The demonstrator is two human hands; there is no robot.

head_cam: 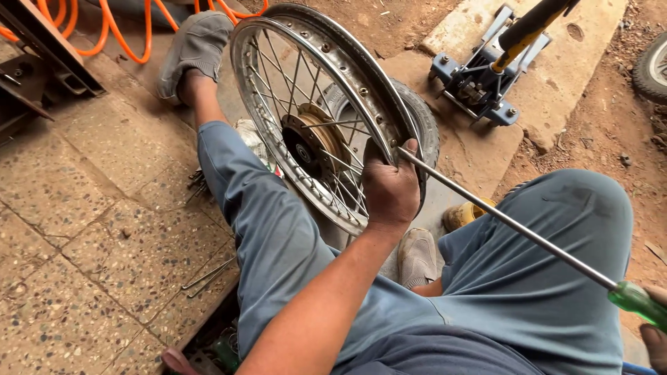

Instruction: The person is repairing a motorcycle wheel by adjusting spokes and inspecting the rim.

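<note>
Head view: person seated on the ground, legs in blue-grey trousers, spoked wheel (326, 111) standing upright between the knees. Chrome rim, thin steel spokes, dull brown hub (313, 147) in the centre. Black rubber tyre (422, 125) sits partly off the rim on the far side.

Left hand (390, 189) wraps over the near rim edge, fingers curled round the metal, thumb side up. Long screwdriver (507, 223), bare steel shaft with a translucent green handle, runs from the lower right up to the rim; its tip meets the rim edge right beside the left fingertips. Right hand (654, 326) is at the frame edge, closed on the green handle, only partly visible.

Wheel lies straight ahead of the left hand, well apart from the right, linked to it only by the shaft.

Floor left: speckled terrazzo tiles, a few loose thin metal rods (207, 276) on them. Right: bare reddish dirt and a concrete slab carrying a blue floor jack (479, 80) with a yellow-black handle. Orange hose (132, 35) coiled top left. Grey shoe (194, 45) on the left foot, top; the other shoe (417, 257) under the wheel. Small yellow tub (464, 212) beside it, contents not readable.
</note>
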